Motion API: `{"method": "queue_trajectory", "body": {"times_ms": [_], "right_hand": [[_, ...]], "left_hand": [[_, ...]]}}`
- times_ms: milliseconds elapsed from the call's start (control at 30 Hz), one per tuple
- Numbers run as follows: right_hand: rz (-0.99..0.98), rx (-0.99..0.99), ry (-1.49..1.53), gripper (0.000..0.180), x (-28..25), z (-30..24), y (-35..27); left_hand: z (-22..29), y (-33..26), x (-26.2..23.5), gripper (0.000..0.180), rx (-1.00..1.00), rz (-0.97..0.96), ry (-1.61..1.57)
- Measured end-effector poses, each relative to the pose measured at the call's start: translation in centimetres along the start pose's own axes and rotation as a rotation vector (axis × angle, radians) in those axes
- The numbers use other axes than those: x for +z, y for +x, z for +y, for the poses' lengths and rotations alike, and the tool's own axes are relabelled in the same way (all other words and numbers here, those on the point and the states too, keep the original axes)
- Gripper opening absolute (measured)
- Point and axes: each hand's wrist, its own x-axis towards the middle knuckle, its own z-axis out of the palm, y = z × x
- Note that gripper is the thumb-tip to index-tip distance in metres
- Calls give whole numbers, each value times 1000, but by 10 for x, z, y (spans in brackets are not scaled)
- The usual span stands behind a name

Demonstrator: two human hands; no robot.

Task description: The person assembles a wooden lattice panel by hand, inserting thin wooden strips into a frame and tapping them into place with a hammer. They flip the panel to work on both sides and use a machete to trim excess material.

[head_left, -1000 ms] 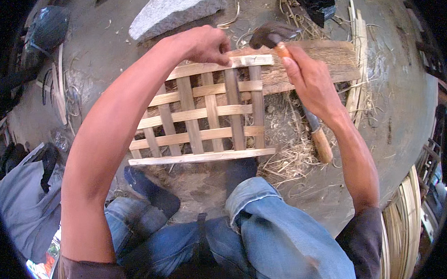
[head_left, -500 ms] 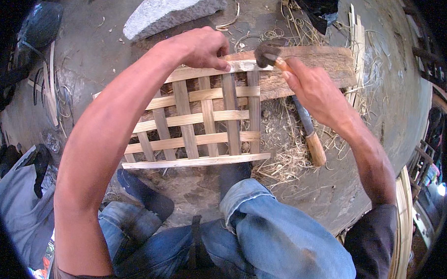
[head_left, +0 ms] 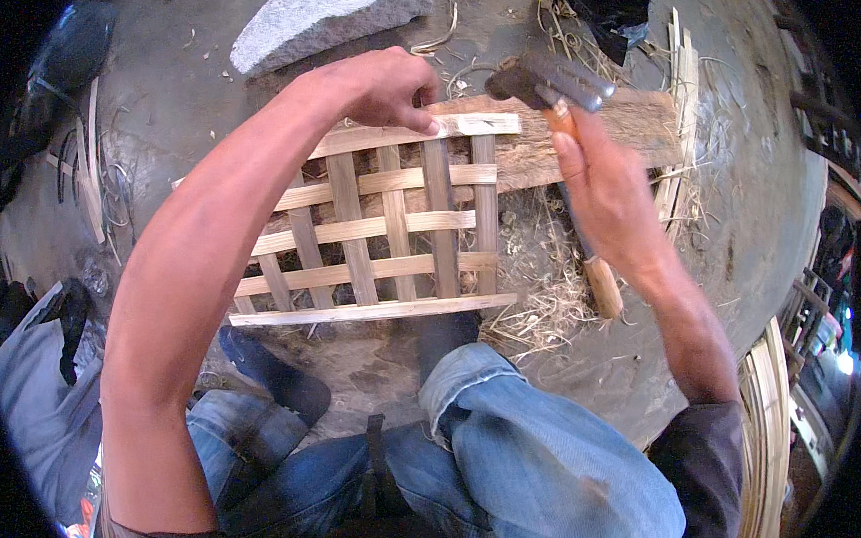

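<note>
A woven lattice panel of flat bamboo strips (head_left: 397,220) leans over a wooden plank (head_left: 596,142). My left hand (head_left: 389,89) is closed on the panel's far edge strip, thumb pressed on top. In my right hand (head_left: 609,185) is a hammer (head_left: 560,84), gripped by its orange-brown handle. The dark metal head is raised just right of the panel's far right corner, apart from the strip. Below that hand lies a tool with a wooden handle (head_left: 602,287), its upper part partly hidden behind my wrist.
A grey stone block (head_left: 330,24) sits beyond the panel. Thin shavings (head_left: 553,292) litter the floor right of the panel, and long strips (head_left: 680,116) lie at the plank's right end. A dark plastic bag (head_left: 610,19) is at the far right. My feet are under the panel's near edge.
The hammer has lifted away from the panel's far right corner and its head has turned to the right. My left hand keeps its hold on the edge strip.
</note>
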Motion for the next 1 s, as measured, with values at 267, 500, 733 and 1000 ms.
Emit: {"method": "queue_trajectory", "body": {"times_ms": [267, 500, 733, 1000], "right_hand": [[162, 40, 61, 22, 31, 16, -18], [57, 96, -53, 21, 41, 24, -18], [22, 108, -92, 21, 40, 27, -16], [158, -67, -97, 19, 26, 17, -10]], "left_hand": [[-8, 2, 4, 39, 3, 24, -40], [1, -1, -4, 39, 26, 7, -2], [21, 6, -3, 50, -128, -43, 80], [21, 17, -5, 44, -101, -109, 170]]}}
